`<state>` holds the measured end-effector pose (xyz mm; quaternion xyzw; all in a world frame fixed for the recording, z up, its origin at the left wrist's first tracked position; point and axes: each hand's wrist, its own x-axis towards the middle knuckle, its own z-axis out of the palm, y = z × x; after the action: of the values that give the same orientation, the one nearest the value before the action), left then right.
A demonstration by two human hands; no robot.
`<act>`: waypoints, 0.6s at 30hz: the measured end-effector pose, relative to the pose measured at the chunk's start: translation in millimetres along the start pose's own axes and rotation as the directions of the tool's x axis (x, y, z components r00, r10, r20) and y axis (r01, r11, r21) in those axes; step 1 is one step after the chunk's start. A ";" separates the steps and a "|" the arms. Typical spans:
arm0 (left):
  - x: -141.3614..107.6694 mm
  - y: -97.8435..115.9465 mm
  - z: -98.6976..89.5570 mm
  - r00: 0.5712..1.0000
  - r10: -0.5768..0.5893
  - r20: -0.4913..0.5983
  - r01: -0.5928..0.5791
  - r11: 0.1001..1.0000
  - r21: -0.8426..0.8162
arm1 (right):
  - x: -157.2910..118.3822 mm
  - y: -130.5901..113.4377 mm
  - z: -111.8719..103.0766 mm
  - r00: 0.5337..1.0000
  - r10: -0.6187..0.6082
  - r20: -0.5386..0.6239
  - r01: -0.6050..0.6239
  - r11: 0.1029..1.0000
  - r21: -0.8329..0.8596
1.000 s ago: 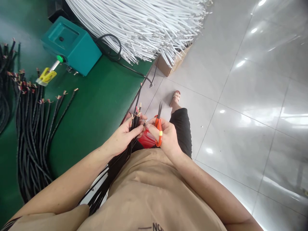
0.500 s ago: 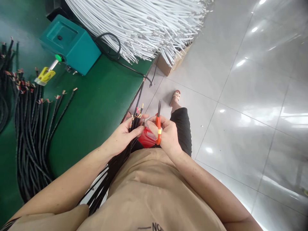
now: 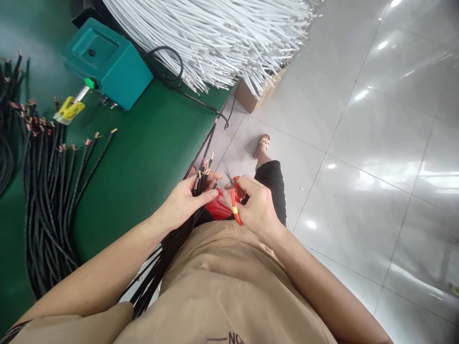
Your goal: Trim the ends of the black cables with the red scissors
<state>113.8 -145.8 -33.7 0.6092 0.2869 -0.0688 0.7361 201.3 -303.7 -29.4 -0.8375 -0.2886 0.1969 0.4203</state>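
The held black cables (image 3: 181,241) run up from beside my lap to my left hand (image 3: 182,198), near the edge of the green table (image 3: 143,157). Their stripped ends, with red, pale and yellowish wires showing, stick up past my fingers. My left hand is closed around them, and 1 short black end pokes out between my thumb and fingertips, pointing toward my other hand. 1 cable in the bunch reaches higher than the rest.

My right hand (image 3: 261,203) grasps the orange-handled scissors (image 3: 236,200), fingers curled at the handles, just beside the cable ends but apart from them. The blades look blurred and point up and left, toward the bunch. Below, between my hands, is something red and shiny (image 3: 218,208).

On the table to my left lies a pile of black cables (image 3: 48,191), ends stripped, with another dark bundle (image 3: 5,153) at the far left. Above them sits a teal box (image 3: 107,62) with a yellow piece (image 3: 70,110) on a metal rod. Beyond it spread many white cables (image 3: 222,43), above a cardboard box (image 3: 247,98). My sandaled foot (image 3: 263,142) rests on the grey tiled floor (image 3: 344,215).
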 end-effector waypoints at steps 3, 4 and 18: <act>-0.1 0.9 0.9 1.000 -0.011 -0.026 0.011 1.000 0.019 | -4.4 5.3 -1.7 0.994 -0.104 0.034 0.109 0.956 -0.272; -0.3 1.1 1.0 0.999 -0.012 -0.032 0.013 0.999 0.032 | -5.9 6.4 -1.3 0.991 -0.125 0.040 0.131 0.933 -0.335; -0.2 10.0 1.8 0.999 0.004 -0.042 0.008 0.959 0.282 | -8.1 6.5 -12.6 0.963 -0.229 0.141 0.268 0.775 -0.572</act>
<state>118.7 -145.1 -24.9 0.7088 0.2901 -0.0970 0.6357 204.4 -319.5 -26.8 -0.8738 -0.4562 0.0672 0.1544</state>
